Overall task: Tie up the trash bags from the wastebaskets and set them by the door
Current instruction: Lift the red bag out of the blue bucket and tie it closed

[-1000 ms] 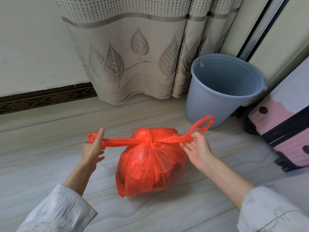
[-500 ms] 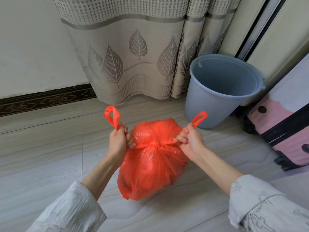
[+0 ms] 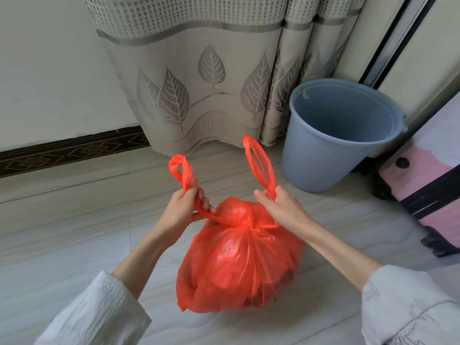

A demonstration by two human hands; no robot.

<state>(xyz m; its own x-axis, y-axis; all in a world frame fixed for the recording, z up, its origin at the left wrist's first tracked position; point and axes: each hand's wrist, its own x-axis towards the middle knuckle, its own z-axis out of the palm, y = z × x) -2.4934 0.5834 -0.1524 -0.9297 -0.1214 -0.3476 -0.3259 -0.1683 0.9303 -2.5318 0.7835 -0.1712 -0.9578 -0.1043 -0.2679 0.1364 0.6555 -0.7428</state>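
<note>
Both hands are closed on the bag's loops: left hand (image 3: 185, 207) fists the left handle (image 3: 180, 170), right hand (image 3: 281, 207) pinches the right handle (image 3: 260, 165). One red trash bag (image 3: 241, 265) on the near floor, one knot in already; I'd guess a second cross-over comes next. One blue wastebasket (image 3: 323, 160) far right.

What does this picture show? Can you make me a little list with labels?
place: pale floor by a leaf-patterned curtain
bag: orange trash bag on the floor, knotted once at the top
left hand: grips the left handle loop
right hand: grips the right handle loop
bin: blue wastebasket, no liner, behind the bag
nearby: pink and black suitcase
</note>
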